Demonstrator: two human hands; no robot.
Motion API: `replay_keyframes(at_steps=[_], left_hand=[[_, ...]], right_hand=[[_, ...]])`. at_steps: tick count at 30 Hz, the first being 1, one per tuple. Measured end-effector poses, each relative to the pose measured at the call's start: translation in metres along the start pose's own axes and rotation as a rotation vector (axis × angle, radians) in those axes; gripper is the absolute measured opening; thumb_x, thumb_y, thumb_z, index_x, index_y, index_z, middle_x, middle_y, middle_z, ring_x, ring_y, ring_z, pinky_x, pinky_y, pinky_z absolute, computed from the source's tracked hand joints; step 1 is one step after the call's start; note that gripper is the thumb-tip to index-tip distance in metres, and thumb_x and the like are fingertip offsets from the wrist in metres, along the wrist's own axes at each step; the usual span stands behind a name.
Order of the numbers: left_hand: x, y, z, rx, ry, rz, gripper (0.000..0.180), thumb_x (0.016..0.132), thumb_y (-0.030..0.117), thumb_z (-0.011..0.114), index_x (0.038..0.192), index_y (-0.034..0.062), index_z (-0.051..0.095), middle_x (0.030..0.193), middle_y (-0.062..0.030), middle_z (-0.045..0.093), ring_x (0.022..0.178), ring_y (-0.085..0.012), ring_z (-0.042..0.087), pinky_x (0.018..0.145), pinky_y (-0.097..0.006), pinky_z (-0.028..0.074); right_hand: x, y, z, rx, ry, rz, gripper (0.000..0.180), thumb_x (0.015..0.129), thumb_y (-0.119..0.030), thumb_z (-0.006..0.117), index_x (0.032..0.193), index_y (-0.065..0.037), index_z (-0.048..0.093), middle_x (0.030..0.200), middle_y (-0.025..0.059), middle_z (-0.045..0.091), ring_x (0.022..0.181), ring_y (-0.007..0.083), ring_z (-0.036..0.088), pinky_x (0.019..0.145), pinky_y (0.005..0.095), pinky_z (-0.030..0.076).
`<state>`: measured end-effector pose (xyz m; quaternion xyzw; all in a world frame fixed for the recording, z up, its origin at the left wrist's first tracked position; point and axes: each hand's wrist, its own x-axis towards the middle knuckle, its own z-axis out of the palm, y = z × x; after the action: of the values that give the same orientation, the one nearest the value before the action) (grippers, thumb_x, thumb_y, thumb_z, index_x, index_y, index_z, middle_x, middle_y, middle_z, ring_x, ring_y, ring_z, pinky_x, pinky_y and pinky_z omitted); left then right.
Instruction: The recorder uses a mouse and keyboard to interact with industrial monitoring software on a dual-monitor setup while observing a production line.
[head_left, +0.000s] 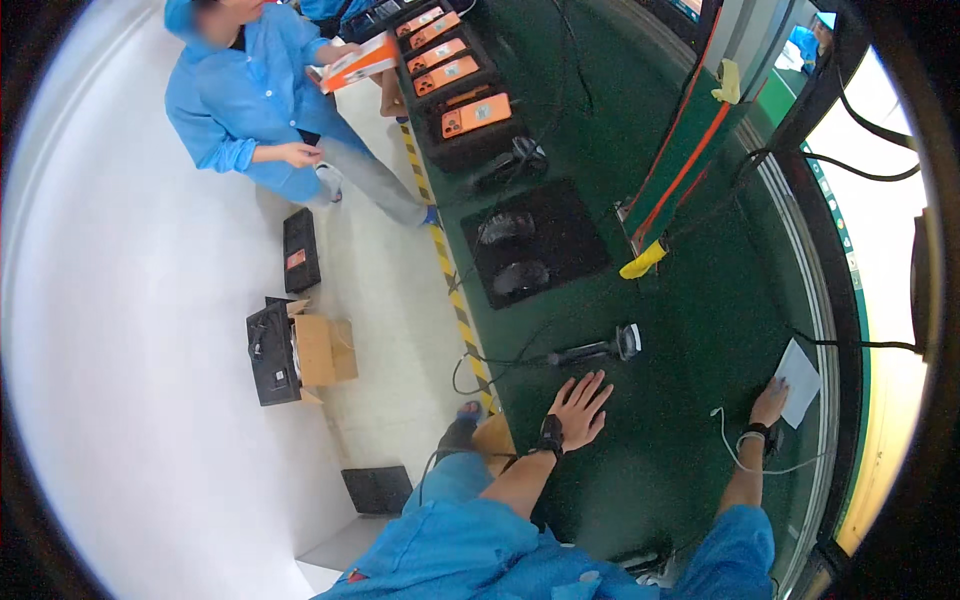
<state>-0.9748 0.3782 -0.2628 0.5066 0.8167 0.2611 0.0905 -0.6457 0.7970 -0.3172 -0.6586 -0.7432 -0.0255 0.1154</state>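
Note:
My left hand [580, 411] lies on the dark green bench top [640, 470] with its fingers spread and holds nothing. Just beyond its fingertips rests a black handheld scanner [600, 350] with a cord. At the right edge of the bench, my right hand [769, 402] grips a white sheet of paper [799, 384] by its near side; the fingers are partly hidden. A thin white cable [727, 440] curves past that wrist.
Ahead are a black mat [537, 240] with two computer mice and black trays [450, 140] holding several orange phones. A green post [680, 170] rises from the bench. To the left stand a co-worker [250, 110] holding an orange-and-white box [358, 64], and a cardboard box [325, 350].

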Motion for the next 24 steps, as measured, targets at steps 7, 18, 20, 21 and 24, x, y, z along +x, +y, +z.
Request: replay_keyframes(at_steps=[7,18,20,21,24], left_hand=[[-0.001,-0.001,0.002,-0.010,-0.013,-0.003,0.055,0.099,0.035,0.052,0.152,0.0205,0.047,0.164,-0.0072,0.035,0.149,-0.0246,0.036,0.122,-0.051,0.025],[0.000,0.000,0.002,0.002,-0.008,0.008,0.055,0.097,0.034,0.053,0.150,0.0189,0.048,0.163,-0.0078,0.036,0.147,-0.0255,0.038,0.120,-0.051,0.027],[0.002,0.004,0.008,-0.009,-0.016,0.016,0.055,0.097,0.034,0.054,0.150,0.0188,0.048,0.163,-0.0078,0.036,0.147,-0.0258,0.038,0.120,-0.051,0.027],[-0.006,-0.012,0.001,0.033,-0.029,-0.008,0.055,0.097,0.034,0.054,0.150,0.0188,0.048,0.163,-0.0078,0.036,0.147,-0.0262,0.038,0.120,-0.052,0.027],[-0.006,-0.012,0.001,0.013,-0.004,-0.006,0.056,0.098,0.033,0.054,0.151,0.0189,0.047,0.164,-0.0080,0.034,0.148,-0.0272,0.037,0.121,-0.052,0.027]], right_hand=[[0.008,0.030,-0.020,-0.182,-0.269,-0.184,0.046,0.107,-0.034,0.047,0.135,0.001,0.059,0.137,0.0245,0.060,0.127,0.0422,0.056,0.104,0.0473,0.046],[-0.065,0.009,-0.065,0.003,-0.079,-0.018,0.033,0.104,-0.036,0.055,0.104,-0.006,0.067,0.091,0.0253,0.069,0.084,0.0465,0.067,0.068,0.0545,0.052],[-0.103,0.003,-0.085,-0.083,-0.073,-0.183,0.027,0.100,-0.034,0.060,0.096,-0.009,0.066,0.079,0.0217,0.068,0.072,0.0454,0.066,0.060,0.0542,0.049],[-0.141,-0.047,-0.098,-0.061,-0.125,-0.201,0.024,0.097,-0.033,0.063,0.091,-0.010,0.066,0.076,0.0200,0.068,0.069,0.0439,0.065,0.059,0.0539,0.049],[-0.209,-0.106,-0.157,0.024,-0.289,-0.203,0.022,0.088,-0.030,0.068,0.085,-0.008,0.066,0.076,0.0172,0.066,0.070,0.0406,0.064,0.062,0.0501,0.052]])
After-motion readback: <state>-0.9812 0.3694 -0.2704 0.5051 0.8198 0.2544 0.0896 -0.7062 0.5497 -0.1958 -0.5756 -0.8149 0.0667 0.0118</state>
